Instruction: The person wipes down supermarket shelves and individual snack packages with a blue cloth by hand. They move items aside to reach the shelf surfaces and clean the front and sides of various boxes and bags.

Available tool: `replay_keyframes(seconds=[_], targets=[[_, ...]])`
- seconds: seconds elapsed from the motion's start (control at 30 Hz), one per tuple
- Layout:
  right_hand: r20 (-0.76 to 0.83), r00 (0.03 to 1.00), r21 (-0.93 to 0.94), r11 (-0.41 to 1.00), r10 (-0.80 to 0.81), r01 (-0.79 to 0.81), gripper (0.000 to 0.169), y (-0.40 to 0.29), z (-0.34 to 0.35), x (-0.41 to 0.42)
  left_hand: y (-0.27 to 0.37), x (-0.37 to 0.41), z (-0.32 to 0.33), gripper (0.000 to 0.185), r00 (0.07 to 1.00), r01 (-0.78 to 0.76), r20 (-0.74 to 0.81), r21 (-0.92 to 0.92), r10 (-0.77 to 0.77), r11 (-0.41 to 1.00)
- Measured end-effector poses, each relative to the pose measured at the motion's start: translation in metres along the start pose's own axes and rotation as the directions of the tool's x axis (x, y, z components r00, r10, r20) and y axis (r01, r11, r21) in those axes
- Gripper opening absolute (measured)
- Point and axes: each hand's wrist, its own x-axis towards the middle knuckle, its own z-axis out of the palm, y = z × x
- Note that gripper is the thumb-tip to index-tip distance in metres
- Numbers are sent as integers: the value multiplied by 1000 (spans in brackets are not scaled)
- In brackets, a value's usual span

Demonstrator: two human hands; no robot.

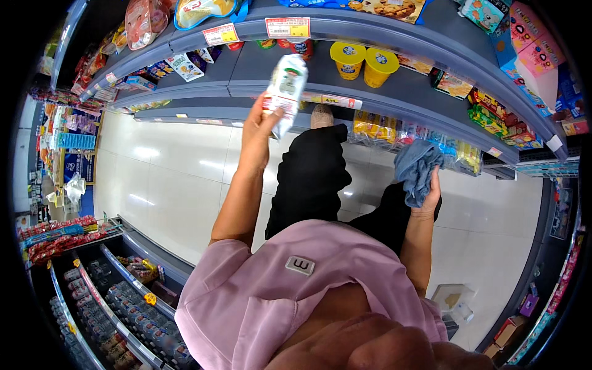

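My left hand (pixel 260 132) grips a white packet (pixel 287 88) with green and red print by its lower end. The packet is tilted in front of a grey shelf board (pixel 259 69), beside some red cans (pixel 301 47) at the back. Lower and to the right, my right hand (pixel 431 190) holds a crumpled blue-grey cloth (pixel 416 169) near my thigh. Two yellow tubs with lids (pixel 348 60) stand on the same board, right of the packet.
Above this board, a shelf edge with price tags (pixel 287 27) carries bagged snacks. Packs in clear wrap (pixel 374 127) sit on the lowest level. Bottle racks (pixel 138 310) stand behind me at left. A clear plastic bin (pixel 451 298) is on the tiled floor (pixel 175 171).
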Motion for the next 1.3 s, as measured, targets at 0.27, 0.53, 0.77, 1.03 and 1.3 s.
replay_keyframes(seconds=[0.27,0.53,0.77,1.03,1.3], targets=[[289,808,-619,544,-513,567,63,-23,128,-31,17,-19,95,88,810,-570,499,549,308,611],[648,740,-747,-340,-180,571,60,-11,160,-27,-18,-32,130,80,734,-612,650,507,196,607],[465,767,-872,-378,-443,311,53,-39,111,14,-14,-40,127,78,628,-741,721,438,293,509],[-76,997,-415,909,1,-32,71,-52,91,3,-1,-31,125,73,501,-805,778,257,379,535],[114,990,-369,929,84,-36,81,-29,73,-10,-4,-31,125,68,488,-824,822,325,292,464]])
